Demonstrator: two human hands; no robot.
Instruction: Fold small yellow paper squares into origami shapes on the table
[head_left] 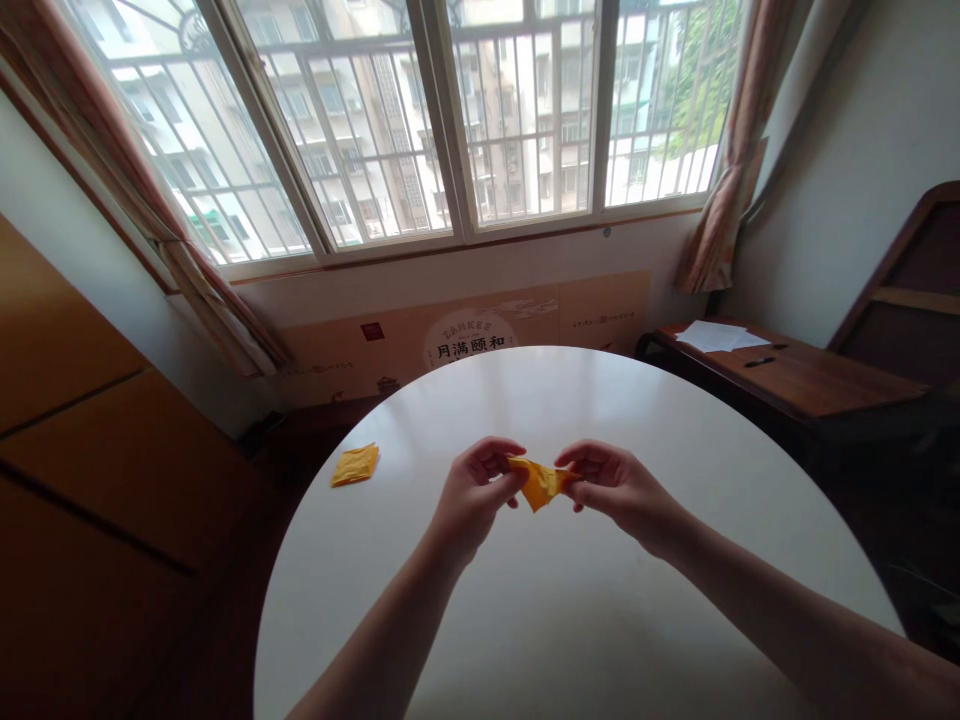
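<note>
Between my two hands is a small piece of yellow paper [541, 486], folded or creased, with a point hanging downward. My left hand [484, 482] pinches its left corner between thumb and fingers. On the other side, my right hand [604, 478] grips the right corner the same way. Both hands are just above the middle of the round white table [585, 620]. Some folded yellow paper [355, 466] lies flat near the table's left edge, apart from my hands. Whether it is one sheet or a stack, I cannot tell.
Beyond the table are a printed box panel [600, 310] and a barred window [525, 120] with curtains. White papers [721, 336] and a pen [759, 362] lie on a low wooden table [832, 385] at right. A wooden cabinet [82, 450] stands at left.
</note>
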